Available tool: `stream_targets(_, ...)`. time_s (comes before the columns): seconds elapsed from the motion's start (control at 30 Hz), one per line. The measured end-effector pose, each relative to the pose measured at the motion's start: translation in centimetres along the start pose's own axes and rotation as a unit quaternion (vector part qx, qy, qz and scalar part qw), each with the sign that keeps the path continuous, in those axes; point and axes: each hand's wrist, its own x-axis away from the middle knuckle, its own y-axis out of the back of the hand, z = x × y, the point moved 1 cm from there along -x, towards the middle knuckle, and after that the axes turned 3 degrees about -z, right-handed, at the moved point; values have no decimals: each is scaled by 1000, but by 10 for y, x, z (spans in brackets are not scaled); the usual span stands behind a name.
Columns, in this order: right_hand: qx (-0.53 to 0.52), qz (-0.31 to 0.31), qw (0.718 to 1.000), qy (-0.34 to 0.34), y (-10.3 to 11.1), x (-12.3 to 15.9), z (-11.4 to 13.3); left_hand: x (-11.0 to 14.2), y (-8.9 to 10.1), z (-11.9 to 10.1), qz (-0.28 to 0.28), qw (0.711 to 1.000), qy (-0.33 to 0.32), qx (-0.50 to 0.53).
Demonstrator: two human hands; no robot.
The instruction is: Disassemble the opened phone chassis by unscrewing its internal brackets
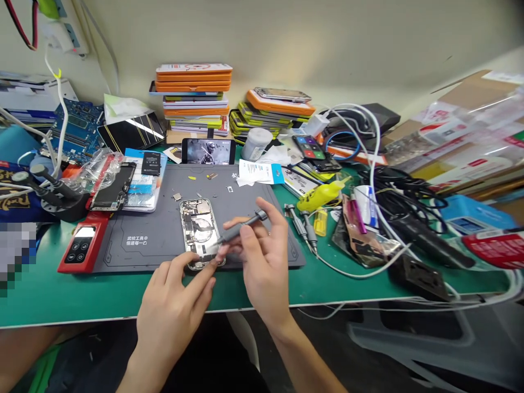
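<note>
An opened phone lies face up on a dark grey work mat, its inner parts bare. My left hand grips the phone's near end, its fingertips closed on the lower edge. In my right hand is a grey precision screwdriver, held between thumb and fingers and slanting down to the left. Its tip points at the lower right part of the phone, where fingers partly hide the contact. Near the phone's far end lie a small metal plate and a SIM tray.
A propped phone stands behind the mat. A red control unit sits at the mat's left, below a detached screen. To the right are more screwdrivers, a yellow bottle and tangled cables. Stacked cases line the wall.
</note>
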Motion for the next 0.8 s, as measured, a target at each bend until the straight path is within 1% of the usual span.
stream_targets(0.1,-32,24,997,-68,16,6,-5,0,0,0,-2,1000,-4,-3)
stream_targets(0.17,-44,43,994,-88,22,8,-6,0,0,0,-4,1000,-4,-1)
stream_targets(0.23,-55,51,993,-93,22,9,-5,0,0,0,-5,1000,-4,2)
stream_targets(0.33,-68,53,992,-89,18,11,-3,0,-1,-1,2,1000,-3,4)
stream_targets(0.5,-41,53,996,-57,12,16,-2,0,-1,-1,10,1000,-5,-4)
stream_targets(0.63,-26,46,997,-53,13,17,0,0,-1,-2,8,1000,-5,-1)
stream_targets(0.8,-2,36,993,-113,10,17,10,0,-1,-2,7,1000,-8,0)
